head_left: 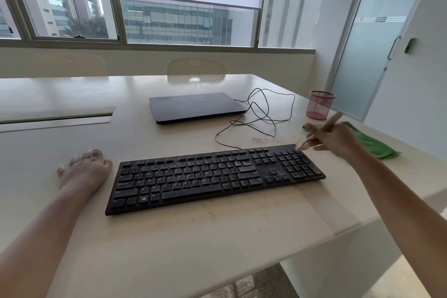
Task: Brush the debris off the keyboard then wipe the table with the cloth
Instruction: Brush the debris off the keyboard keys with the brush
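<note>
I count one keyboard (215, 176), one brush (321, 131), one cloth (372, 145). Left hand (83, 168) flat on the surface (169, 237), fingers spread, beside the keyboard's left end. Right hand (338, 139) grips the brush, bristles at the keyboard's far right corner. Cloth near the right edge. Pink mesh cup (319, 105) behind; can't see inside.

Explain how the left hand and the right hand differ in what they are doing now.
The left hand rests on the table beside the keyboard, holding nothing; the right hand grips a brush. The left hand lies at the keyboard's left end; the right hand is raised past its far right corner, bristles at that corner. Both forearms are bare.
</note>
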